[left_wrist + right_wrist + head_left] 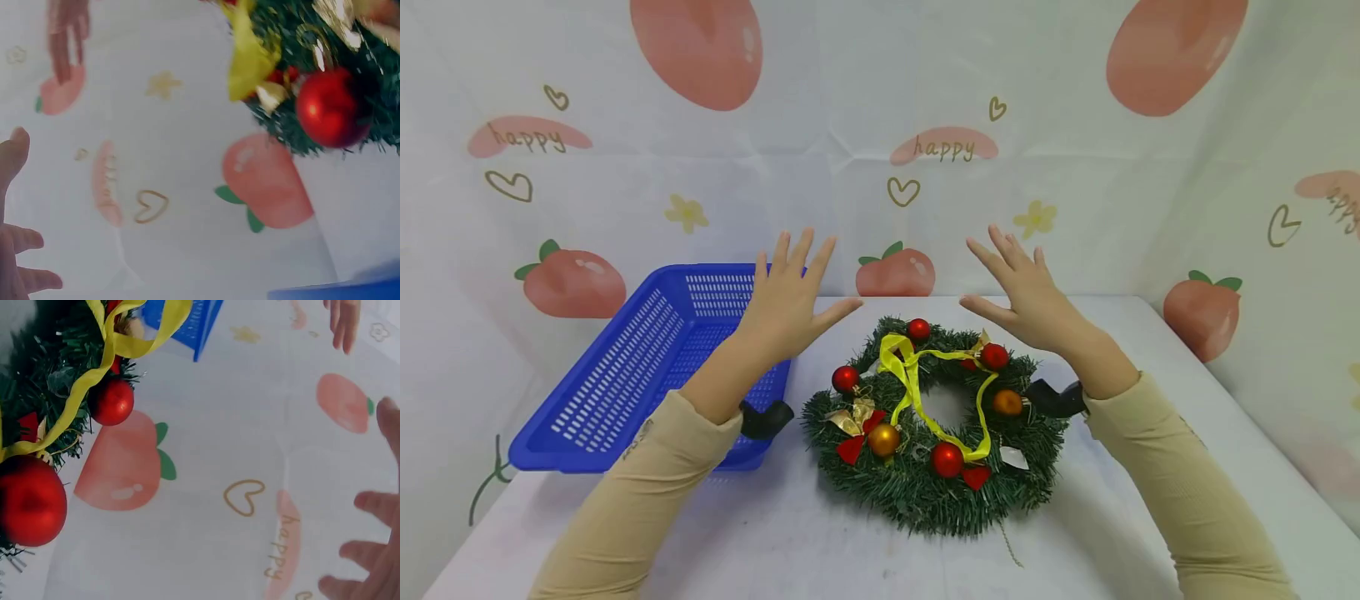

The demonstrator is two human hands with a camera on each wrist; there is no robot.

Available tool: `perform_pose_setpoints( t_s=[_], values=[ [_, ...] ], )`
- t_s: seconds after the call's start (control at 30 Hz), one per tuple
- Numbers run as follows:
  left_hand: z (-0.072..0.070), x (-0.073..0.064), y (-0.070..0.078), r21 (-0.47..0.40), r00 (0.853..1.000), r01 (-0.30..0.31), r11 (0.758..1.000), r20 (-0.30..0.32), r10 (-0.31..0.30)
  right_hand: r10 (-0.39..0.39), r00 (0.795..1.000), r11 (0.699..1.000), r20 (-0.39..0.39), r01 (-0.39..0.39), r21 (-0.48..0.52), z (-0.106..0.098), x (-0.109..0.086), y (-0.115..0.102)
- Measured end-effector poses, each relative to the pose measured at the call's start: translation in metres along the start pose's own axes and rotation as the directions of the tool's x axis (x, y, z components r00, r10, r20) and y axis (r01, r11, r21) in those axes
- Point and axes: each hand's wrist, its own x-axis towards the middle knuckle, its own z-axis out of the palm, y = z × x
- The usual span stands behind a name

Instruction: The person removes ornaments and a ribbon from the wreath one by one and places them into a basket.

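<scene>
A green Christmas wreath (940, 504) lies on the white table, with red and gold balls, bows and a loose yellow ribbon (912, 375) across it. My left hand (784, 304) is raised with its fingers spread, between the blue basket (580, 408) and the wreath. On the other side, my right hand (1026, 300) is held up above the wreath's far right edge, its fingers apart too. Neither hand touches anything. In the left wrist view a red ball (334, 109) on the wreath shows near the top right; the right wrist view has another red ball (31, 500) at the left.
The blue plastic basket with slotted walls stands at the left of the table (820, 550). A light curtain (820, 100) printed with peaches, hearts and flowers hangs behind. Dark wrist straps or mounts (766, 419) sit below each hand.
</scene>
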Motion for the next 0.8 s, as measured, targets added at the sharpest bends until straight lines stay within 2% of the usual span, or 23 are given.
perform_pose_setpoints(
  t_s=[0.17, 0.33, 0.5, 0.8],
  values=[
    [-0.009, -0.023, 0.004, -0.129, 0.999, -0.050, 0.990, 0.016, 0.052, -0.035, 0.999, 0.984, 0.018, 0.032, 0.174, -0.007, -0.023, 0.008],
    [-0.004, -0.047, 0.011, -0.276, 0.992, -0.092, 0.957, 0.054, 0.111, -0.058, 0.998, 0.972, 0.027, 0.050, 0.228, -0.002, -0.047, 0.021],
    [0.009, -0.064, 0.018, -0.375, 0.984, -0.117, 0.920, 0.082, 0.158, -0.079, 0.996, 0.962, 0.042, 0.065, 0.266, 0.012, -0.067, 0.036],
    [0.047, -0.080, 0.027, -0.479, 0.961, -0.213, 0.851, 0.053, 0.271, -0.078, 0.993, 0.942, 0.088, 0.045, 0.333, 0.037, -0.088, 0.052]
  ],
)
